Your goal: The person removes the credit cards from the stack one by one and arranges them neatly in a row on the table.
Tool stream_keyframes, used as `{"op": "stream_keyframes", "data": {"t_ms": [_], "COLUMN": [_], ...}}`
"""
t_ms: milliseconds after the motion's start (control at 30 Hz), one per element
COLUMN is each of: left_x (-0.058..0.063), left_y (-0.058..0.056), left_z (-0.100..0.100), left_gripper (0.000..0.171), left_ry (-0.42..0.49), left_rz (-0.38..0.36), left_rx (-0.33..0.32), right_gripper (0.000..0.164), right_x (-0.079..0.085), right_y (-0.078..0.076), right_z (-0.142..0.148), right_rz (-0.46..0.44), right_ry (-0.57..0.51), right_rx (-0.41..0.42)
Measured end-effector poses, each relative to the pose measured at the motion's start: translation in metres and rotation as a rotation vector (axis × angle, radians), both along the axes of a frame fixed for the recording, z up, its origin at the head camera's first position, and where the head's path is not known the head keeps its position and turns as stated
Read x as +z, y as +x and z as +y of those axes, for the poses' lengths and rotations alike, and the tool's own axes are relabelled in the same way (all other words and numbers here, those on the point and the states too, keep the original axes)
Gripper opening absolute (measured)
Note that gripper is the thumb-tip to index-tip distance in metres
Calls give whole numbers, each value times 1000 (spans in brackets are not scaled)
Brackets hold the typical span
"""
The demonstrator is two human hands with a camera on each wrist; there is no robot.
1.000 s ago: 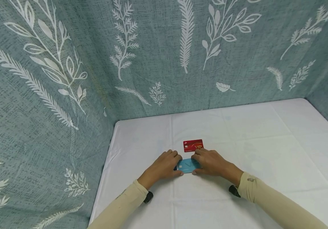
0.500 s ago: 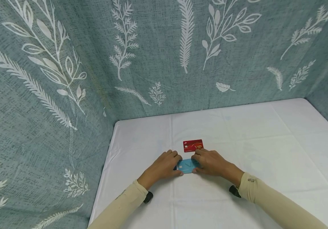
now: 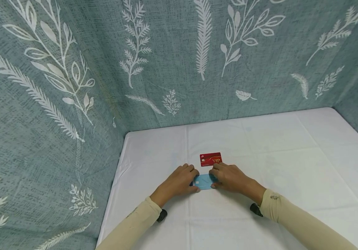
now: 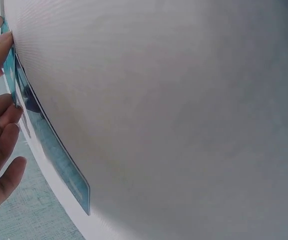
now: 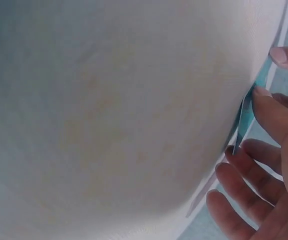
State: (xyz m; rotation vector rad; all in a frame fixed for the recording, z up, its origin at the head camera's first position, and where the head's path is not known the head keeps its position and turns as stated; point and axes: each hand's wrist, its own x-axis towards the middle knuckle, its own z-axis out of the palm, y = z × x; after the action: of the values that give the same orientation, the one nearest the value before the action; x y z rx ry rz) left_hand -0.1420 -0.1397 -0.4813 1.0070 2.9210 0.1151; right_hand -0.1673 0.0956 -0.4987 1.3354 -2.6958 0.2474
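Observation:
A light blue card [image 3: 204, 182] is held between my two hands just over the white table, tilted so its face catches the light. My left hand [image 3: 180, 180] pinches its left end between thumb and fingers. At the right end, my right hand [image 3: 230, 177] grips it the same way. In the left wrist view, a second, glossy card [image 4: 59, 152] lies on the table under the left hand; only a dark edge of it shows in the head view. Just beyond the hands lies a red card [image 3: 209, 159] marked VIP, its lower right corner close to the right fingers.
A white cloth [image 3: 291, 163] with fold creases covers the table. Blue-green curtains [image 3: 172, 62] with white leaf prints hang behind the table and at both sides. A dark wrist camera [image 3: 162, 215] sits under the left sleeve, another [image 3: 255, 209] under the right.
The light blue card has tilted slightly between the hands, and its face looks paler with its print fainter. Both hands stay almost in place; the red card has not moved.

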Motion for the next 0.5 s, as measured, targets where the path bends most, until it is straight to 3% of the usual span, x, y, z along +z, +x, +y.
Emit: {"op": "stream_keyframes", "data": {"t_ms": [500], "left_x": [-2], "left_y": [-1], "left_z": [0], "left_gripper": [47], "left_ry": [-8], "left_rz": [-9], "left_rx": [8], "right_gripper": [48], "right_x": [-1], "right_y": [1], "right_z": [0], "right_rz": [7], "right_ry": [-23], "right_rx": [-10]}}
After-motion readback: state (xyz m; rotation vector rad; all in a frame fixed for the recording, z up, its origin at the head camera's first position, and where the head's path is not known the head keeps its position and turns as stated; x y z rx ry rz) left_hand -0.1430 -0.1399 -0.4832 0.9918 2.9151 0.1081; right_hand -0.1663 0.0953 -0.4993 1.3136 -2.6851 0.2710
